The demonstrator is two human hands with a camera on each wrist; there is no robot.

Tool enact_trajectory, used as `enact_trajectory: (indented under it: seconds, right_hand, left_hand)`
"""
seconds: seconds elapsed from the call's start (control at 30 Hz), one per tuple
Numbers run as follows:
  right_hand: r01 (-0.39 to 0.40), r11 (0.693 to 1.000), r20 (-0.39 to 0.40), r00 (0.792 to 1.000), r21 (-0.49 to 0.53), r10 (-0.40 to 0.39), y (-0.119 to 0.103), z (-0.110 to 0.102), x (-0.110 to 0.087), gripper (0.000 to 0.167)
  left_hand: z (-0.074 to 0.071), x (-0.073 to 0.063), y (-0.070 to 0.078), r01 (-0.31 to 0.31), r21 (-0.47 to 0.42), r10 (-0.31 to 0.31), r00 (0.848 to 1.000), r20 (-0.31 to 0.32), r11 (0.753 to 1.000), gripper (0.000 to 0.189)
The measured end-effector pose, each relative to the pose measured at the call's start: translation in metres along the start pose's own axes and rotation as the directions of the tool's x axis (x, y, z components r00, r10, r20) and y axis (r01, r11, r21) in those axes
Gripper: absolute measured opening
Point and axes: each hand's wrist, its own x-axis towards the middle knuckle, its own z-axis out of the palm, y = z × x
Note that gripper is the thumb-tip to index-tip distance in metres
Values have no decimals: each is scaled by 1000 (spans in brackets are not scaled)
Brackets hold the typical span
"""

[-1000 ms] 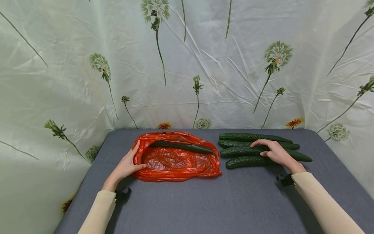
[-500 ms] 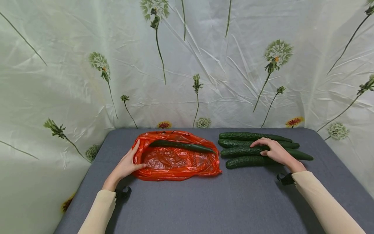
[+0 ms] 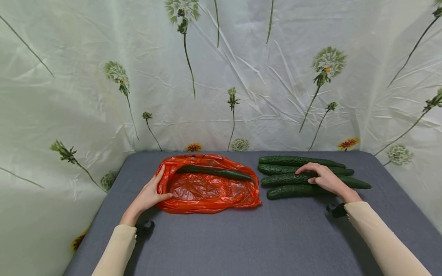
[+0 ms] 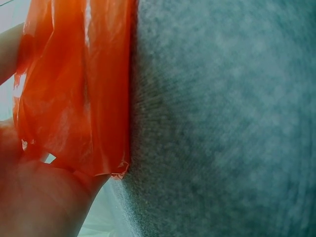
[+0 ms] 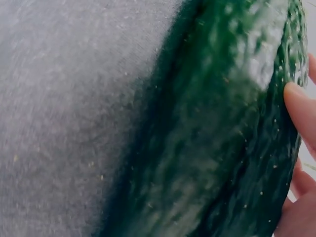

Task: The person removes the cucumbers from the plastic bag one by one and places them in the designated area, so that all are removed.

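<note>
On the left side of the table lies an orange-red plastic bag (image 3: 207, 205), its mouth spread wide. One cucumber (image 3: 214, 172) rests inside, along the far side. My left hand (image 3: 148, 197) holds the bag's left end, thumb over the near rim and fingers at the far rim. In the left wrist view, bag film (image 4: 64, 108) covers part of that hand. To the right, my right hand (image 3: 324, 179) grips a long dark green cucumber (image 3: 355, 182) between thumb and fingers. That bumpy cucumber (image 5: 266, 168) still lies among the others; the fingertips' far side is hidden.
Two cucumbers lie behind the gripped one, the farthest cucumber (image 3: 286, 161) along the back; another cucumber (image 3: 293, 191) lies in front. They sit close to the bag's right end. A grey cloth table (image 3: 235, 245) ends at a flower-printed curtain (image 3: 207, 126).
The gripped cucumber has shifted very slightly to the right against the others. Both hands have otherwise stayed in place, and the bag is unchanged.
</note>
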Motion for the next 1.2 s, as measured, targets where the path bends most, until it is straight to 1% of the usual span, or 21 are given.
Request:
enact_trajectory:
  seconds: [0.13, 0.37, 0.57, 0.73, 0.83, 0.97, 1.2]
  right_hand:
    - [-7, 1000, -12, 1000, 17, 7, 0, 1, 1, 40]
    - [-23, 999, -11, 1000, 33, 24, 0, 0, 1, 39]
    - [-14, 999, -13, 1000, 34, 15, 2, 1, 0, 38]
    - [-12, 999, -16, 1000, 37, 13, 2, 1, -1, 37]
    - [-4, 999, -37, 999, 37, 5, 0, 2, -1, 34]
    - [19, 999, -77, 997, 43, -15, -5, 5, 2, 27]
    - [41, 997, -112, 993, 68, -33, -20, 11, 16, 26]
  left_hand:
    - [0, 0, 0, 3, -3, -3, 1000, 5, 1000, 107]
    - [0, 0, -1, -15, -10, 15, 1000, 0, 1000, 107]
    - [0, 0, 0, -15, -23, 15, 1000, 2, 1000, 107]
    - [1, -1, 0, -13, -11, 13, 1000, 1, 1000, 107]
    - [0, -1, 0, -11, -9, 11, 1000, 1, 1000, 107]
    - [0, -2, 1, -10, -12, 10, 1000, -1, 1000, 107]
    - [0, -1, 0, -8, -9, 8, 1000, 1, 1000, 107]
